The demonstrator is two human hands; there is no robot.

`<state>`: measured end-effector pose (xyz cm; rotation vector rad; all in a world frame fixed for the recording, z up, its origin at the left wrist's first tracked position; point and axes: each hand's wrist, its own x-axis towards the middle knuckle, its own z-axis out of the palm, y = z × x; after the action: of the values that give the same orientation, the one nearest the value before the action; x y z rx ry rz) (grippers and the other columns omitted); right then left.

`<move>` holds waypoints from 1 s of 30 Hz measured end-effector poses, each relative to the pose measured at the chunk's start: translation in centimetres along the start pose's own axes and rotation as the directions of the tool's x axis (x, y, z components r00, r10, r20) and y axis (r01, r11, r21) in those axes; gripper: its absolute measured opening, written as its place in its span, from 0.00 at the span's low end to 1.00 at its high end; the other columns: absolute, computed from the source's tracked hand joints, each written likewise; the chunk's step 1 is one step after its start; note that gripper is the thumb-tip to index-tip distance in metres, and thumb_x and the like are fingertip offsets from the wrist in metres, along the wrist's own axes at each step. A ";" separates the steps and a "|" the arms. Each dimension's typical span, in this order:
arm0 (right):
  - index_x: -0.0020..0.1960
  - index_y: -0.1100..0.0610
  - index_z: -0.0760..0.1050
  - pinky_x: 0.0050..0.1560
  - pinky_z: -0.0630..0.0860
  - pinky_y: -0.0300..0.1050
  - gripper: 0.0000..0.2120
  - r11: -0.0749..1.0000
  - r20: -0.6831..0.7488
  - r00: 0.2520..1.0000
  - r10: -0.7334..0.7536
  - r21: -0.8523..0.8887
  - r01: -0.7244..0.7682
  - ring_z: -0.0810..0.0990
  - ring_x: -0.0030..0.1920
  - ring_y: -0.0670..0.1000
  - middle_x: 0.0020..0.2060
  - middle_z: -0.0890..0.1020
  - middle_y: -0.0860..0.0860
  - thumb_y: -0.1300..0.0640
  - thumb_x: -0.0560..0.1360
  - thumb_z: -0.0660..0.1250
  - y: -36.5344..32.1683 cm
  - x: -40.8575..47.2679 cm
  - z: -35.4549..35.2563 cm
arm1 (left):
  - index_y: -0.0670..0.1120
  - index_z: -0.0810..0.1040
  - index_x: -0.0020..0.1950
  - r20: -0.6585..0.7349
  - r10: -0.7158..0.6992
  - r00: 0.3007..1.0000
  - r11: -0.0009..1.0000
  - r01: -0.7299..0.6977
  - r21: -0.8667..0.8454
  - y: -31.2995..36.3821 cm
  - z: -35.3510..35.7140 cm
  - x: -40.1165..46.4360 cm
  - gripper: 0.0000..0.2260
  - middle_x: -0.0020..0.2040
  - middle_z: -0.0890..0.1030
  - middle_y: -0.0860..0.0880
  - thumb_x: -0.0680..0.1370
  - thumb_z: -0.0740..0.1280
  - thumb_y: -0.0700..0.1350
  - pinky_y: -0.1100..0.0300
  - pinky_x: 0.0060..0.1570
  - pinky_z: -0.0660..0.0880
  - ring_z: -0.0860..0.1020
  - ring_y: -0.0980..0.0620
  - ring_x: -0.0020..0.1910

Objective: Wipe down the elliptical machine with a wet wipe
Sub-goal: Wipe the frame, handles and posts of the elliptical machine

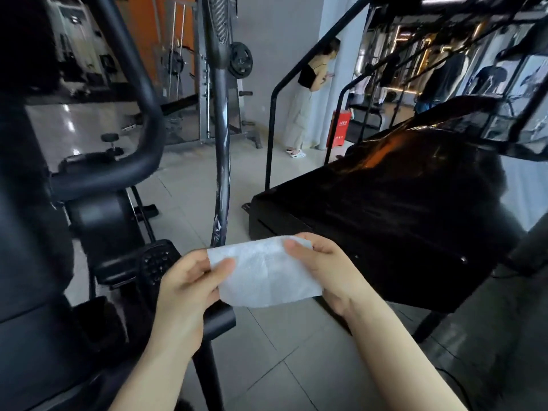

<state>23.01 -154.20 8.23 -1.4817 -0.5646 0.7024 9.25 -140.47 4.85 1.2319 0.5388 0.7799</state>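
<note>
- The wet wipe is held spread out in mid-air, above the tiled floor.
- Its left edge is pinched by the left hand, its right edge by the right hand.
- The elliptical machine is seen just to the left, untouched.

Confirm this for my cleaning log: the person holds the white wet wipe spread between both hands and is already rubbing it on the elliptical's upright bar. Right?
Not quite. The head view shows the wet wipe stretched between the left hand and the right hand, but held in the air, not touching the elliptical's upright bar behind it.
</note>
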 end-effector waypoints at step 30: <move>0.29 0.51 0.52 0.27 0.52 0.42 0.27 0.528 0.643 0.676 -0.359 -0.457 0.716 0.54 0.29 0.50 0.24 0.58 0.51 0.44 0.75 0.66 0.6 22.4 -4.3 | 0.62 0.73 0.61 -0.671 0.324 0.666 0.906 -0.015 0.422 -7.3 10.4 6.9 0.30 0.49 0.79 0.62 0.62 0.78 0.50 0.66 0.43 0.75 0.79 0.59 0.45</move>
<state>41.45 -140.95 5.66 -1.6330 -1.7868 0.3121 22.95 -142.58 0.84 1.3108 1.3054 1.4057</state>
